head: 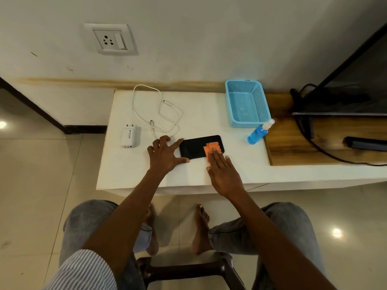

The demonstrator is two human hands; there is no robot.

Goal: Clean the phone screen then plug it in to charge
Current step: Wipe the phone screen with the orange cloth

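Note:
A black phone (194,146) lies flat, screen up, on the white table (209,114). My left hand (164,153) steadies the phone at its left end, fingers spread, with the index finger on its far corner and the thumb on its near corner. My right hand (223,170) presses an orange cloth (211,148) onto the right part of the screen with straight fingers. A white charger plug (130,136) lies to the left. A white cable (159,109) is coiled loosely behind the phone. A wall socket (111,39) sits on the wall above.
A blue mesh basket (259,101) stands at the back right of the table. A blue spray bottle (258,132) stands in front of it. Further right are a wooden surface (293,143), a dark screen (356,80) and black cables. My knees and a stool are below.

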